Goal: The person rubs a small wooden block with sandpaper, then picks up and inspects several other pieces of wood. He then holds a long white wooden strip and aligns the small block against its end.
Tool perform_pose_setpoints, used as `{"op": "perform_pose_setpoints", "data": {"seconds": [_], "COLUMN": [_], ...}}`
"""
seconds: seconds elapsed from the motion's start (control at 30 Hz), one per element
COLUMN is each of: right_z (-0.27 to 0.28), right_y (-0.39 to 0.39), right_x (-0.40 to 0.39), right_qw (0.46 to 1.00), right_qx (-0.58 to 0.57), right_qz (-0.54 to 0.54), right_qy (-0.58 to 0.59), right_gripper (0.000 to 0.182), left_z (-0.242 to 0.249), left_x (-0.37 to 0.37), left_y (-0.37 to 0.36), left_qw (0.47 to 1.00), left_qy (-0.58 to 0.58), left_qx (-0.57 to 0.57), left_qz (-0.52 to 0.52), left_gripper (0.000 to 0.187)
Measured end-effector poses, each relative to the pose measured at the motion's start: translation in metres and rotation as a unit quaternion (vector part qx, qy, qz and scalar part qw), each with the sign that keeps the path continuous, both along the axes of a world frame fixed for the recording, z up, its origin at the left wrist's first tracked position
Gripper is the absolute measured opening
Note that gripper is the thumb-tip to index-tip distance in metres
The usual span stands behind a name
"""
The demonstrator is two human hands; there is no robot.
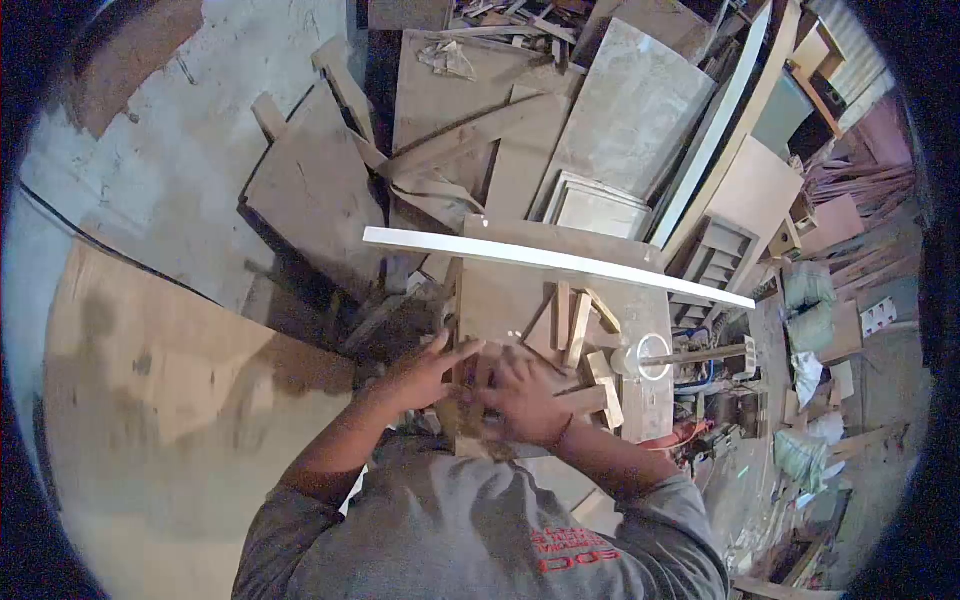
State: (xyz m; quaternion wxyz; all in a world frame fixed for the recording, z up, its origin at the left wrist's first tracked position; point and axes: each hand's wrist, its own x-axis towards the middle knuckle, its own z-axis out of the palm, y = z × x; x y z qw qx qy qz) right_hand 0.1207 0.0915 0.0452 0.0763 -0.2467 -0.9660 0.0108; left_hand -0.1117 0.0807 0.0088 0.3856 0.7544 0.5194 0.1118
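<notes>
My left hand (pixel 428 378) is at the near left edge of the wooden work table (pixel 500 290), its visible fingers apart and reaching right. Close beside it, my right hand (pixel 528 400) is low over the tabletop, fingers smeared by motion. Between the hands is a blurred brownish patch; whether either hand holds something there I cannot make out. Just right of my right hand lie short wood blocks (pixel 602 385) and a flat wood piece (pixel 582 402). Slim wooden strips (pixel 578 328) rest a little farther back.
A long white strip (pixel 560 262) crosses the table's far side and overhangs both edges. At the right stands a white tub (pixel 652 357) with a wooden-handled tool (pixel 705 354) across it. Plywood (pixel 180 400) lies left; boards (pixel 635 110) lean behind.
</notes>
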Motion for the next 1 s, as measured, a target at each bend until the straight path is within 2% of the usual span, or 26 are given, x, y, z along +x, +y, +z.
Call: {"op": "perform_pose_setpoints", "data": {"seconds": [0.1,0.13,0.23,0.27,0.37,0.4,0.5,0.53,0.63,0.67,0.8,0.9,0.93,1.0], "right_z": [0.007,0.037,0.034,0.010,-0.006,0.023,0.024,0.008,-0.006,-0.006,0.000,-0.001,0.005,0.027], "right_y": [0.017,0.022,0.015,0.009,0.009,0.015,0.023,0.017,-0.002,0.008,0.019,0.000,0.008,0.031], "right_x": [0.003,-0.002,-0.008,-0.001,0.004,-0.004,-0.004,-0.002,0.001,0.001,0.001,0.001,0.001,-0.003], "right_qw": [0.992,0.973,0.979,0.992,0.996,0.974,0.954,0.987,1.000,0.998,0.983,0.999,0.999,0.987], "right_qx": [-0.081,-0.156,-0.147,-0.104,-0.059,-0.173,-0.205,-0.122,0.016,-0.045,-0.116,0.040,-0.005,-0.092], "right_qz": [-0.093,-0.158,-0.140,-0.052,-0.036,-0.134,-0.211,-0.099,-0.002,-0.036,-0.138,0.019,0.017,-0.131], "right_qy": [0.022,0.066,0.016,-0.057,0.047,0.063,0.056,0.045,0.005,0.008,0.044,0.022,0.028,0.022], "right_gripper": [0.054,0.053,0.053,0.045,0.051,0.049,0.049,0.052,0.054,0.053,0.050,0.051,0.051,0.052], "left_z": [0.011,0.013,0.011,0.000,0.010,0.015,0.014,0.009,0.002,0.005,0.001,-0.004,-0.002,0.005], "left_x": [0.004,0.004,0.003,0.002,0.002,0.004,0.004,0.002,0.000,0.000,0.001,-0.003,-0.003,0.002], "left_y": [-0.005,-0.005,-0.002,-0.001,-0.002,-0.003,-0.003,-0.001,-0.002,-0.003,-0.005,-0.001,-0.001,-0.003], "left_qw": [0.999,1.000,0.999,1.000,1.000,1.000,0.998,0.999,1.000,1.000,1.000,1.000,1.000,1.000], "left_qy": [0.043,0.028,-0.003,-0.001,0.018,0.024,-0.011,-0.005,0.012,0.018,-0.009,-0.005,-0.005,-0.008], "left_qx": [0.014,-0.003,-0.031,-0.028,-0.011,-0.005,-0.056,-0.046,-0.014,0.002,0.001,0.001,-0.002,-0.010], "left_qz": [0.006,0.009,0.013,0.009,0.010,0.013,0.031,0.027,0.015,0.013,0.022,0.005,0.013,0.028], "left_gripper": [0.083,0.083,0.083,0.084,0.085,0.086,0.088,0.088,0.091,0.091,0.091,0.091,0.091,0.090]}}
